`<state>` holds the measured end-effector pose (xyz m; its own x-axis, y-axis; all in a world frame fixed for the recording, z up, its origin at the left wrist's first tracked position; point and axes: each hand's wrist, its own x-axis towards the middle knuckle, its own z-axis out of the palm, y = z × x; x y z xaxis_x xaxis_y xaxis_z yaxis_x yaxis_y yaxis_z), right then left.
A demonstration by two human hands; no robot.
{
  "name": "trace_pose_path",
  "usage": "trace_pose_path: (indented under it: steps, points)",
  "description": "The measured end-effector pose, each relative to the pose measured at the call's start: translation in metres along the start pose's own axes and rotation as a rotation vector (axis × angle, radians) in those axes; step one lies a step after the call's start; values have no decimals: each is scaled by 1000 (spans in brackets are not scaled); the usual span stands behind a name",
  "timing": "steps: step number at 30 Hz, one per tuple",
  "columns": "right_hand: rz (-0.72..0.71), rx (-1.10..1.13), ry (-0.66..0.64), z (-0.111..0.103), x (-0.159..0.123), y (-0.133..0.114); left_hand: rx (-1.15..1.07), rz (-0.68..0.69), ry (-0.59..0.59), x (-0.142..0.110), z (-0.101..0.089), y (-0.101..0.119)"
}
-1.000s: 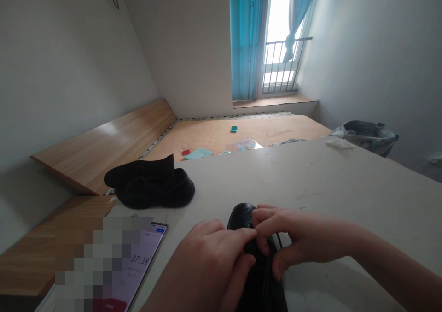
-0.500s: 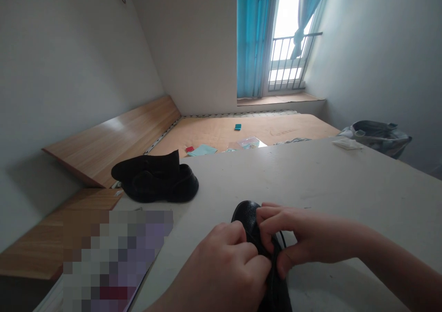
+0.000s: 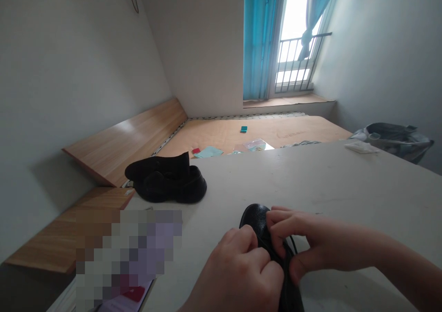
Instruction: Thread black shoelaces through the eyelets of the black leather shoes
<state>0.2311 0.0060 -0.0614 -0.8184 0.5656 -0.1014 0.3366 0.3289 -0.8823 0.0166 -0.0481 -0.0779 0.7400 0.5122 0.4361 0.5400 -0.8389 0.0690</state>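
At five o'clock from the middle of my view, the black shoe point(image 3: 255, 215) lies on the white worktop point(image 3: 210, 233), toe toward eleven. My left grip point(image 3: 245, 270) is closed on it, knuckles up and fingertips hidden, so I cannot tell exactly which part they pinch; the toe sits at one o'clock from those knuckles. My right grip point(image 3: 286, 252) has the shoe at nine o'clock and pinches its dark edge, fingers bent over the upper, thumb pressing lower down. Beside that thumb a thin black cord point(image 3: 294, 244) bows out in a narrow loop. Rounded and finely grained, the toe has a leathery sheen; the part below it looks duller. Toward ten o'clock from the held shoe rests a second black shoe point(image 3: 172, 190), its heel curved and faintly glossy, with a flat matte piece above. At eight o'clock lies a phone point(image 3: 136, 296), mostly pixelated, a red patch showing. Between one and two o'clock, a crumpled white packet point(image 3: 361, 148) lies by the worktop's far edge.
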Motion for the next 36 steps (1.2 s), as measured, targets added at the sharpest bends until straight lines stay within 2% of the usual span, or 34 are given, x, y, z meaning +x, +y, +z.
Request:
trace_pose_path:
  steps: [8,16,21,24,28,32,36]
  points:
    - [11,-9,5,1,-2,-1,137,-92,64,-5,3,8]
    - [19,-15,-7,1,-1,-4,180,-25,-57,-1,3,12]
    - [21,-37,4,1,-2,-2,125,-31,-80,0,2,11]
    - [-2,-47,-1,-1,-4,-1,-34,-109,-87,3,-12,6]
    - [-51,-15,-12,-5,-7,-1,-403,-333,-240,9,-44,-3]
    - [-130,58,32,-4,-9,-12,-649,-406,-144,13,-65,-12]
    - [-273,218,67,8,-14,-33,-852,-431,-95,11,-72,-21]
